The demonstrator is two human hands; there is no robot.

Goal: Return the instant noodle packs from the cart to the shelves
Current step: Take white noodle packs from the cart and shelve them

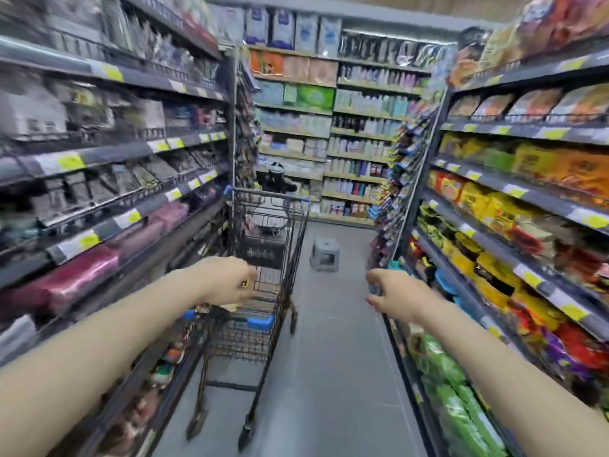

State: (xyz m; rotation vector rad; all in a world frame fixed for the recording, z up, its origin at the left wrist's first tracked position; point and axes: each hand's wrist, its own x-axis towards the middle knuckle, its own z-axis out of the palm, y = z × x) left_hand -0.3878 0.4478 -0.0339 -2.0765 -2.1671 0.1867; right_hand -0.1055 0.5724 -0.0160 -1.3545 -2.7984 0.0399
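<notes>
The shelves (514, 192) on the right, stacked with yellow, orange and green packets, run down the aisle; darker shelves face them on the left. Between them stands the cart (263, 258), hard against the left side, a small grey stool (324, 253) on the floor beyond it. The left hand (230, 282) hovers over the cart's basket, the right hand (392, 296) hangs in the open aisle; both look loosely open and empty, though blur hides the fingers. The noodle packs should be in the cart, but I cannot make them out. Such packs are likely light, crinkly and brittle inside, best taken flat across the middle.
</notes>
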